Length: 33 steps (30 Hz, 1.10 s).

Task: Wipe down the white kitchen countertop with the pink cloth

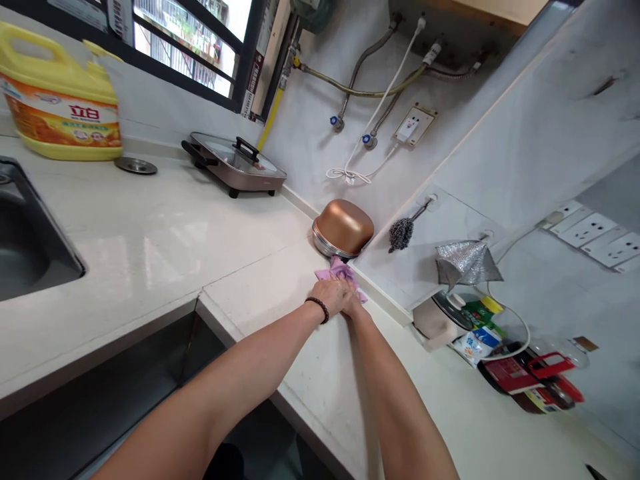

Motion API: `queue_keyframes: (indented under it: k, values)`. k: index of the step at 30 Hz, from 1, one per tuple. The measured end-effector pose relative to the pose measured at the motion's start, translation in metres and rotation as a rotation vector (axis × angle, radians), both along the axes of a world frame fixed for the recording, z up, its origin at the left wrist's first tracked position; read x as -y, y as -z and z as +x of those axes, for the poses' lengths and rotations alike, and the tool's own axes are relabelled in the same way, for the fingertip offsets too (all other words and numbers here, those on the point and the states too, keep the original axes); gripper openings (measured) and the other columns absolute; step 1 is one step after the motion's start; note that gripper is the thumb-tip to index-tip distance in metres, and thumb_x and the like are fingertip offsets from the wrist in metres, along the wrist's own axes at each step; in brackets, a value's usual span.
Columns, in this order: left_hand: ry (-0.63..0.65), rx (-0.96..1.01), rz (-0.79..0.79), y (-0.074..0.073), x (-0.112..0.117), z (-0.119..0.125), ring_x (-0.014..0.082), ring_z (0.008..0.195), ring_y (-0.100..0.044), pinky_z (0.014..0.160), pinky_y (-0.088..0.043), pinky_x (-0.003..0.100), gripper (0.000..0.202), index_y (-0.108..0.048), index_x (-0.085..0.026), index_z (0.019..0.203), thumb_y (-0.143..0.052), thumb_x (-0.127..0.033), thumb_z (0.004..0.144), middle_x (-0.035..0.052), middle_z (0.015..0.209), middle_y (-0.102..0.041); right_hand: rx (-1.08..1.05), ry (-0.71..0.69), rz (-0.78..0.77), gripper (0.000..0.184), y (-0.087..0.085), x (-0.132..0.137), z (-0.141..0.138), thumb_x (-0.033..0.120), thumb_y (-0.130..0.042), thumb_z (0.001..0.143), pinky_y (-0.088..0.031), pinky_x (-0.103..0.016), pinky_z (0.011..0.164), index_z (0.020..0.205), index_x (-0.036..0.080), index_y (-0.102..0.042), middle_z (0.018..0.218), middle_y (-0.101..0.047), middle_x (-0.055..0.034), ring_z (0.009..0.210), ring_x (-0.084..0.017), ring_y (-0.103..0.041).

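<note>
**Both hands pressed on a pink cloth in the counter corner**

The copper pot (343, 228) sits upturned against the wall, its inside hidden. The sink (30, 240) shows nothing inside. The left hand (331, 293) lies over the right hand (353, 303), both pressing down on the pink cloth (341, 269), which is bunched on the counter (165, 233) just before the pot, near the wall edge. Open counter spreads leftward. The cloth's length runs along the wall.
</note>
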<state>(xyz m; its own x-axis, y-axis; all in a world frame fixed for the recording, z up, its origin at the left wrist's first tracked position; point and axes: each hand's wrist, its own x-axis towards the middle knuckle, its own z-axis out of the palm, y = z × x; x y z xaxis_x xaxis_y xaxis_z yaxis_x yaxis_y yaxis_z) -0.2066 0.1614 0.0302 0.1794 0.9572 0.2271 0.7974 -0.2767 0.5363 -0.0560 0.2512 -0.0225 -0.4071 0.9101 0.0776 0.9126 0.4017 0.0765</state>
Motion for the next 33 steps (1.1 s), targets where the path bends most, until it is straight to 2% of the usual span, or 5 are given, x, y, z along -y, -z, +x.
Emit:
queue_keyframes:
  k: [5, 9, 20, 27, 33]
  values:
    - [-0.007, 0.017, 0.022, 0.004, -0.002, -0.002, 0.0286, 0.109, -0.074, 0.094, -0.053, 0.037, 0.034, -0.079, -0.022, 0.101, -0.048, -0.035, 0.102, 0.0132, 0.108, -0.08, -0.017, 0.204, -0.061, 0.057, -0.01, 0.027, 0.069, 0.043, -0.026, 0.113, -0.028, -0.059, 0.124, 0.167, 0.03, -0.037, 0.171, -0.031, -0.006, 0.156, -0.031, -0.028]
    - [-0.017, 0.024, 0.006, 0.004, -0.002, -0.004, 0.0291, 0.109, -0.073, 0.091, -0.053, 0.037, 0.033, -0.079, -0.021, 0.097, -0.05, -0.036, 0.101, 0.0144, 0.107, -0.08, -0.032, 0.288, -0.051, 0.06, -0.009, 0.055, 0.12, 0.045, -0.023, 0.111, -0.024, -0.055, 0.127, 0.166, 0.027, -0.038, 0.168, -0.037, -0.0082, 0.157, -0.027, -0.027]
    - [-0.043, 0.042, -0.01, 0.001, -0.003, -0.007, 0.0277, 0.105, -0.073, 0.086, -0.052, 0.035, 0.032, -0.077, -0.021, 0.094, -0.048, -0.034, 0.1, 0.0118, 0.105, -0.079, -0.1, 0.424, 0.038, 0.071, 0.023, 0.127, 0.249, 0.052, -0.017, 0.104, -0.023, -0.051, 0.128, 0.163, 0.025, -0.045, 0.167, -0.038, -0.0095, 0.158, -0.025, -0.025]
    - [-0.065, 0.153, -0.069, -0.007, 0.001, -0.008, 0.0261, 0.104, -0.073, 0.085, -0.052, 0.033, 0.032, -0.077, -0.024, 0.092, -0.049, -0.036, 0.1, 0.009, 0.103, -0.08, -0.084, 0.457, 0.039, 0.072, 0.027, 0.132, 0.266, 0.053, -0.016, 0.103, -0.024, -0.056, 0.127, 0.162, 0.025, -0.046, 0.166, -0.039, -0.0105, 0.158, -0.027, -0.026]
    - [-0.026, 0.128, -0.045, -0.008, 0.002, -0.001, 0.0278, 0.107, -0.073, 0.089, -0.052, 0.035, 0.034, -0.078, -0.023, 0.094, -0.048, -0.037, 0.101, 0.0109, 0.105, -0.08, -0.042, 0.519, -0.023, 0.071, 0.005, 0.114, 0.217, 0.046, -0.017, 0.104, -0.026, -0.059, 0.125, 0.165, 0.018, -0.04, 0.166, -0.037, -0.0154, 0.158, -0.029, -0.025]
